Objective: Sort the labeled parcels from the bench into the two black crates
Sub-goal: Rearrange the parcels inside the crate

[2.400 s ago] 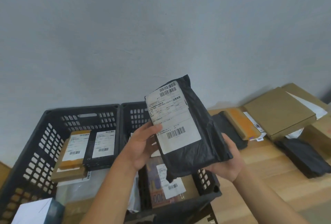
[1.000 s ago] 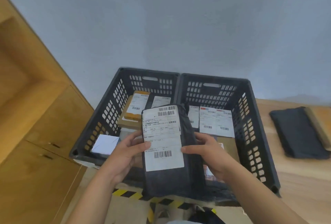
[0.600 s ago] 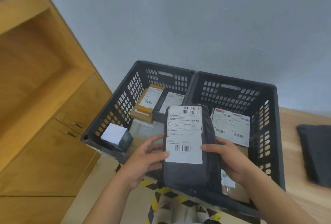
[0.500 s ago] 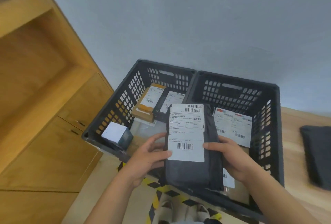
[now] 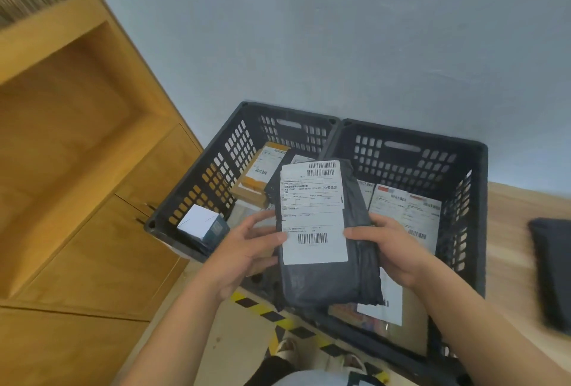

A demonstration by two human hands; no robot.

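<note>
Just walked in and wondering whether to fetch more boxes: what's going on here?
A person is sorting parcels. The left hand and right hand hold a black parcel label-up above where the left crate and right crate meet; it is not yet dropped in either. Both crates have labeled parcels inside. A second parcel lies on the bench.

The white shipping label (image 5: 313, 212) on the dark grey parcel (image 5: 333, 280) carries two stacked barcodes at its top right and one barcode near its bottom. Between them run rows of small Chinese print and digits, too fine to read. Two white sheets (image 5: 404, 212) in the right crate (image 5: 480, 215) show red headers and barcodes, with illegible text. A barcode sticker (image 5: 265, 163) sits on a brown box (image 5: 247, 195) in the left crate (image 5: 196, 165). Yellow-and-black hazard tape (image 5: 262, 311) marks the floor.
</note>
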